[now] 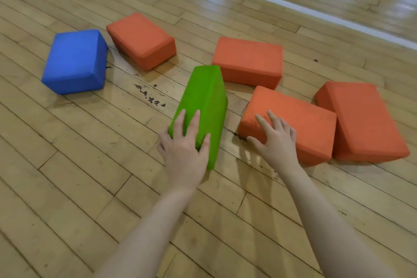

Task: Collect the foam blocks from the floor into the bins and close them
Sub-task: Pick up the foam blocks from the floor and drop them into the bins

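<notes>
Green rectangular foam block (203,106) lay at the centre of the frame, tilted up on a long edge, its near end lifted. The left hand (184,153) was wrapped over that near end, fingers (194,123) spread on the top face and thumb on the left side: a closed grip on the green block, probably the reason it sat canted and not flat on the wooden plank floor (67,176).

Just right of it, the nearest orange rectangular foam block (302,124) lay flat. The right hand (276,142) was over its near left corner, fingers splayed and open; whether the fingertips were touching the foam or hovering just above could not be told. Judged as a reach for a second block, so both could be carried in one trip.

Outward: a second orange foam block (248,61) above centre; a third orange foam block (361,122) at the right edge, pressed against the nearest one and looking slightly tipped; a fourth orange foam block (142,39) at upper left, one side raised; a blue boxy foam block (75,61) at far left, close by the fourth, contact uncertain. All six were on the floor, none collected.

No bins or lids were in the frame, so their direction was unknown. The underside of the green block and the left palm were hidden. A white painted floor line (316,12) crossed the upper right; the floor beyond it was blurred by glare. Dark scuff marks (151,97) were near the green block.
</notes>
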{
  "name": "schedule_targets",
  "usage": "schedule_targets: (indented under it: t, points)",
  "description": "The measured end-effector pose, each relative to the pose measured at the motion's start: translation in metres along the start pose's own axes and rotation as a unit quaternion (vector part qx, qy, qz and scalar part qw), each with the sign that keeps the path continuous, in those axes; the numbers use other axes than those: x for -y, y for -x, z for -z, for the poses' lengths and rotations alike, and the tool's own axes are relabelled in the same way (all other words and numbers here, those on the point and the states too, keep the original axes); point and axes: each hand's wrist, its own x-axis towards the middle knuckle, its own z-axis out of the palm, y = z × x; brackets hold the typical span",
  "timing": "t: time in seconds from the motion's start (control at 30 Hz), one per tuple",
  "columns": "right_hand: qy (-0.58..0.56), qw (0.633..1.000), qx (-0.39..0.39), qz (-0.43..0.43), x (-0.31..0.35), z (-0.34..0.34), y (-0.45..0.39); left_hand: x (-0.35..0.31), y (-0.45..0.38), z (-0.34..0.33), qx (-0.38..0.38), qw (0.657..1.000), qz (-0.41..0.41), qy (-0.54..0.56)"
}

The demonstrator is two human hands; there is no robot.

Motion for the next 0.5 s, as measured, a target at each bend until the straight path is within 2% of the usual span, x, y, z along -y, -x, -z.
schedule_targets:
  t: [0.13,0.23,0.37,0.5]
  points:
    - [0.115,0.991,0.068,0.000,-0.017,0.000,-0.023,-0.009,-0.003,-0.015,0.017,0.995,-0.050,-0.089]
    - [0.150,0.986,0.065,0.015,-0.018,-0.001,-0.027,-0.010,-0.006,-0.015,0.043,0.990,-0.062,-0.117]
    - [0.153,0.986,0.063,0.024,-0.008,0.007,-0.022,-0.009,-0.006,-0.010,0.050,0.990,-0.070,-0.116]
    - [0.111,0.990,0.076,0.046,0.034,0.020,-0.004,0.001,0.005,0.008,0.034,0.992,-0.050,-0.107]
